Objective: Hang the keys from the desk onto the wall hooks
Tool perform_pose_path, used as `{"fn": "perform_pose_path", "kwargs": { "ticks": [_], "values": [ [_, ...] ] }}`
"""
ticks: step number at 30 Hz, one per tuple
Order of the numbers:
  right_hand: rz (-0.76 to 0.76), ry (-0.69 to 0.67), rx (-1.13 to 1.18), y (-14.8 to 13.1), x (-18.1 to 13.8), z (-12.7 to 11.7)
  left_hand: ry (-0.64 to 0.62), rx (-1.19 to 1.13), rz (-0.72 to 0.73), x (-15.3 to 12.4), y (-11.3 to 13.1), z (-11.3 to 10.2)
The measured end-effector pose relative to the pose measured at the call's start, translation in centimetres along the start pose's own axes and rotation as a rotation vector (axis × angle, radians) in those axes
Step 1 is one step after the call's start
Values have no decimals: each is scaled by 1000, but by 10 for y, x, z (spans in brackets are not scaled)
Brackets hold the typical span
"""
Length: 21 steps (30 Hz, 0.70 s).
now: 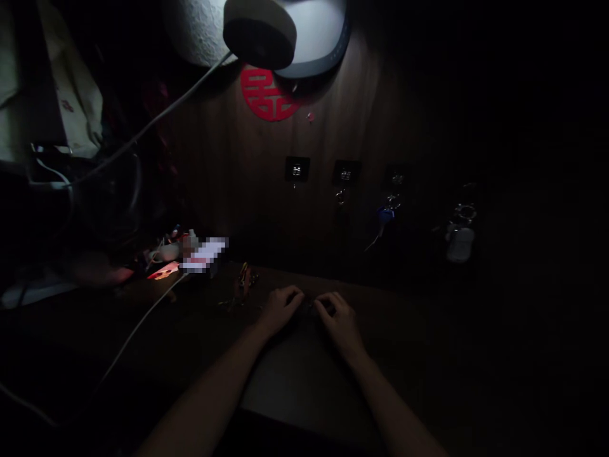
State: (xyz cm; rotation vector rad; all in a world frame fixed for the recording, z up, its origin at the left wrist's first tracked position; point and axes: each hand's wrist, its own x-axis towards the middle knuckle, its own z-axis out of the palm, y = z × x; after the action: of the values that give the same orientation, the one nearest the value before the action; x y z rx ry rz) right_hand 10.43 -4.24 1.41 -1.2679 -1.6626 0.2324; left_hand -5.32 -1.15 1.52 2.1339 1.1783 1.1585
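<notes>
The left hand [280, 310] and right hand [339, 317] meet over a small dark object [311, 308] on a dim table [304, 381] in the head view, each grip curled down on it, fingers pressed together. Small metal pieces [245, 282] lie near the left hand. Keys [386, 212] hang from wall hooks [346, 171] beyond, below a red paper-cut character [266, 94] and a lamp [261, 35].
</notes>
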Motion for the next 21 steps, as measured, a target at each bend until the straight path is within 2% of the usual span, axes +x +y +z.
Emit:
{"fn": "perform_pose_path", "kwargs": {
  "ticks": [6,11,16,21],
  "values": [
    [-52,-25,-11,-5,-3,-2,43,56,77,-1,3,-4],
    [-67,-17,16,-5,-3,-2,13,56,185,-3,6,-4],
    [33,-23,54,-8,-2,-3,55,28,209,-1,4,0],
    [157,-46,161,-14,-1,-3,149,-13,207,2,3,1]
  ]
}}
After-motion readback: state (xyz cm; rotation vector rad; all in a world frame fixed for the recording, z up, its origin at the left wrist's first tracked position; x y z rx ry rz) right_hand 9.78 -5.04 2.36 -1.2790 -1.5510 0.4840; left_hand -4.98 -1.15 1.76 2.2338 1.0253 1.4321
